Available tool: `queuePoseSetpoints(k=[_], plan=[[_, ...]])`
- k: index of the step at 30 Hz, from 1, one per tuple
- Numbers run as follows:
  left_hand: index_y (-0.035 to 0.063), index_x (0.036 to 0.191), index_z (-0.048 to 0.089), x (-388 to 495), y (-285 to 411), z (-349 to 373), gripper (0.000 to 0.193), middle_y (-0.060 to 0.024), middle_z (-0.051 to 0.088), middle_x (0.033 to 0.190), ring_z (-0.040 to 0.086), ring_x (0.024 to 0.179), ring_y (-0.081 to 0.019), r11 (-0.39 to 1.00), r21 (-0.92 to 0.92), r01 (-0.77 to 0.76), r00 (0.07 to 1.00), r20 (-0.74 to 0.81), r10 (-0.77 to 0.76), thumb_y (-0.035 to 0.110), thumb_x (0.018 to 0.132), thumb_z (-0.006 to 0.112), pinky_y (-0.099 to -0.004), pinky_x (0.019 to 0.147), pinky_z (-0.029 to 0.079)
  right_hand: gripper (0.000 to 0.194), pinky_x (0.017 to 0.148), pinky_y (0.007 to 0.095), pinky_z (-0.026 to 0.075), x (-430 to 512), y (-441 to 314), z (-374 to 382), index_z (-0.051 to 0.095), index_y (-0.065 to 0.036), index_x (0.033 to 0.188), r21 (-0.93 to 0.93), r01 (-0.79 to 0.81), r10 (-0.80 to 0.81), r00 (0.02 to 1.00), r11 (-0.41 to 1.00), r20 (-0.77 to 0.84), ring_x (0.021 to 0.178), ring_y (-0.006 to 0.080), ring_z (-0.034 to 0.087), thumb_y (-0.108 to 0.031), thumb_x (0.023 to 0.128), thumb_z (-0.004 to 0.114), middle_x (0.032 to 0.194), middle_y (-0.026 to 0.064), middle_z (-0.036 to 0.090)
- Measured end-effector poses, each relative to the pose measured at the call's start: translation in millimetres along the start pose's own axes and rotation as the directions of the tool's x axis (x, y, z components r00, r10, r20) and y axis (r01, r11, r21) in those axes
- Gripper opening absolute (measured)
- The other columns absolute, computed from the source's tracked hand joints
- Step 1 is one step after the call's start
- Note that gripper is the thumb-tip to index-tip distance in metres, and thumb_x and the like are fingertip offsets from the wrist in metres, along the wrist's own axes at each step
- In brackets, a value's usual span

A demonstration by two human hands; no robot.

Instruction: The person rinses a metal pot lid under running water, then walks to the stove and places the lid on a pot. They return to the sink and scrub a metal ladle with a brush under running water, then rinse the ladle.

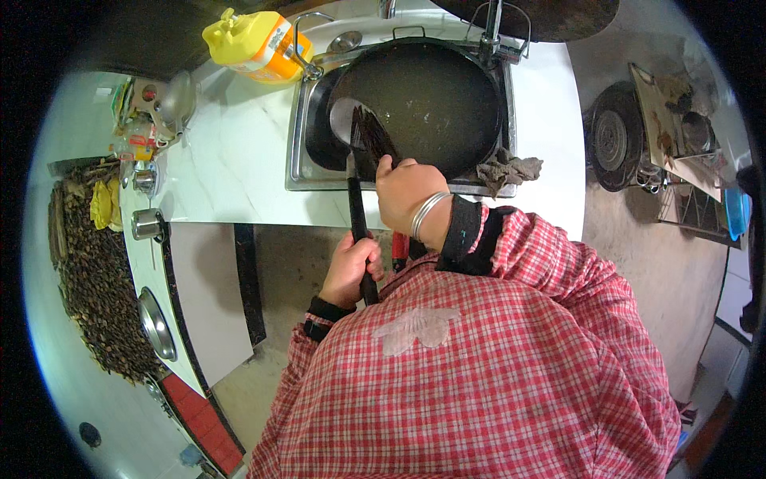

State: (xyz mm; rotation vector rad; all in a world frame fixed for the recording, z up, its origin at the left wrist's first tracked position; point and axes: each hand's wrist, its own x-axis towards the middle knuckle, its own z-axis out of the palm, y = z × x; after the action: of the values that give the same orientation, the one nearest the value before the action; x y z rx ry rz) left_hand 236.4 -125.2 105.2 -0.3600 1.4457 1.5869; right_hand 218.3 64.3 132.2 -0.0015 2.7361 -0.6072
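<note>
A large dark wok (431, 102) rests over the steel sink (294, 170), with liquid and small bubbles in it. My left hand (353, 266) grips the black handle of a ladle or spatula, whose round metal head (347, 120) is at the wok's left side. Closed around a dark bristle whisk brush (374, 135), my right hand (414, 194) holds its bristles against or just over the metal head; contact cannot be told. A crumpled grey rag (508, 172) lies on the sink's front right corner.
A yellow jug (257, 45) stands behind the sink's left end, near a faucet (492, 30). Along the left counter are a steel cup (146, 224) and a steel bowl (157, 323). A rack (688, 209) stands at the right.
</note>
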Motion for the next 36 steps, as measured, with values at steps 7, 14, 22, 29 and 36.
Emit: queuePoseSetpoints(k=[7, 14, 22, 29, 36], plan=[[0.0098, 0.094, 0.047, -0.2, 1.9, -11.9, 0.007, 0.0018, 0.045, 0.067, 0.042, 0.052, -0.0085, 0.973, -0.228, -0.014, 0.999, -0.042, 0.005, 0.009, 0.089, 0.052, -0.0253, 0.047, 0.035, 0.049, 0.078, 0.0419, 0.055, 1.9, 30.9, -3.5, 0.047, 0.011, 0.125, -0.007, -0.161, 0.161, 0.986, 0.987, -0.033, 0.096, 0.0349, 0.066, -0.016, 0.084, 0.052, 0.100, 0.0249, 0.066], [0.0092, 0.095, 0.047, -0.3, 0.0, -16.8, 0.007, 0.0013, 0.045, 0.067, 0.042, 0.052, -0.0088, 0.964, -0.264, -0.040, 0.999, -0.017, 0.037, 0.010, 0.090, 0.052, -0.0252, 0.045, 0.035, 0.039, 0.076, 0.0439, 0.055, -19.6, 28.5, -20.5, 0.054, 0.007, 0.117, 0.092, -0.221, 0.227, 0.972, 0.971, -0.060, 0.087, 0.0371, 0.068, -0.016, 0.085, 0.048, 0.095, 0.0251, 0.067], [0.0080, 0.094, 0.039, -1.5, -5.7, -1.8, 0.009, -0.0020, 0.044, 0.065, 0.043, 0.048, -0.0118, 0.983, 0.148, -0.107, 0.992, -0.056, 0.117, 0.007, 0.089, 0.046, -0.0290, 0.044, 0.037, 0.043, 0.074, 0.0400, 0.056, -16.5, -1.9, -9.2, 0.054, 0.012, 0.109, 0.077, -0.073, 0.080, 0.992, 0.994, -0.097, 0.089, 0.0344, 0.066, -0.016, 0.078, 0.058, 0.094, 0.0240, 0.067], [0.0072, 0.097, 0.037, 5.0, -10.0, -7.2, 0.012, -0.0026, 0.043, 0.064, 0.043, 0.048, -0.0131, 0.977, 0.191, -0.094, 0.990, -0.089, 0.113, 0.007, 0.089, 0.045, -0.0300, 0.043, 0.038, 0.043, 0.072, 0.0411, 0.056, -21.6, -7.6, -8.5, 0.054, 0.012, 0.112, 0.054, -0.003, 0.010, 0.991, 0.999, -0.131, 0.087, 0.0354, 0.067, -0.015, 0.079, 0.055, 0.092, 0.0249, 0.067], [0.0072, 0.097, 0.037, 5.8, -12.9, -9.5, 0.012, -0.0033, 0.043, 0.064, 0.043, 0.047, -0.0135, 0.959, 0.238, -0.151, 0.984, -0.061, 0.170, 0.006, 0.089, 0.044, -0.0308, 0.042, 0.038, 0.049, 0.075, 0.0392, 0.056, -18.6, -7.3, -17.0, 0.053, 0.014, 0.113, 0.079, -0.083, 0.091, 0.992, 0.993, -0.093, 0.095, 0.0335, 0.066, -0.017, 0.076, 0.062, 0.097, 0.0238, 0.068]])
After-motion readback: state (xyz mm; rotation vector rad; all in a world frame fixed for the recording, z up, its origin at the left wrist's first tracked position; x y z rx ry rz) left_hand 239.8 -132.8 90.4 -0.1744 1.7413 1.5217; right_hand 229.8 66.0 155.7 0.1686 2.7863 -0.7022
